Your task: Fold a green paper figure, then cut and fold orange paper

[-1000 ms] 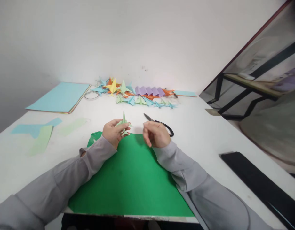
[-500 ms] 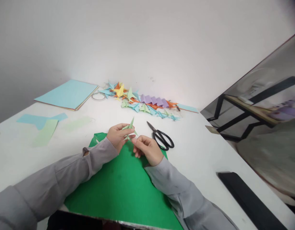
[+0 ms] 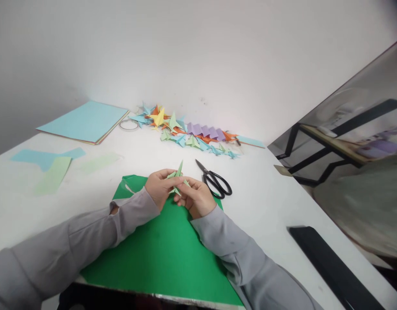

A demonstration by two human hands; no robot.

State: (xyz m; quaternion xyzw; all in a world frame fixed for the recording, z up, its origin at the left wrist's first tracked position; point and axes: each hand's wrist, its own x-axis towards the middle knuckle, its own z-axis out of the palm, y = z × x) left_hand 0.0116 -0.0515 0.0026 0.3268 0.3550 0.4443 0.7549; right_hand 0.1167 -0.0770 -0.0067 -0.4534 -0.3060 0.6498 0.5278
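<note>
A small folded piece of light green paper [image 3: 178, 174], with a pointed tip standing up, is pinched between both hands. My left hand [image 3: 159, 186] grips it from the left, thumb over its middle. From the right, my right hand [image 3: 197, 196] is closed on its lower part with thumb and fingers together. The two thumbs almost meet, and they hide part of the folds. Under the hands lies a green sheet [image 3: 162, 249]. Scissors [image 3: 214, 178] with black handles rest just beyond my right hand.
Along the wall lies a row of folded paper planes [image 3: 158, 118] in several colours, beside purple pleated paper [image 3: 205, 131]. A stack of coloured paper [image 3: 84, 121], a ring [image 3: 129, 125] and blue and green scraps [image 3: 54, 176] lie left. A black bar [image 3: 330, 267] lies right.
My right hand has moved up and left onto the folded light green paper, and its fingers have closed on it. The view has shifted slightly.
</note>
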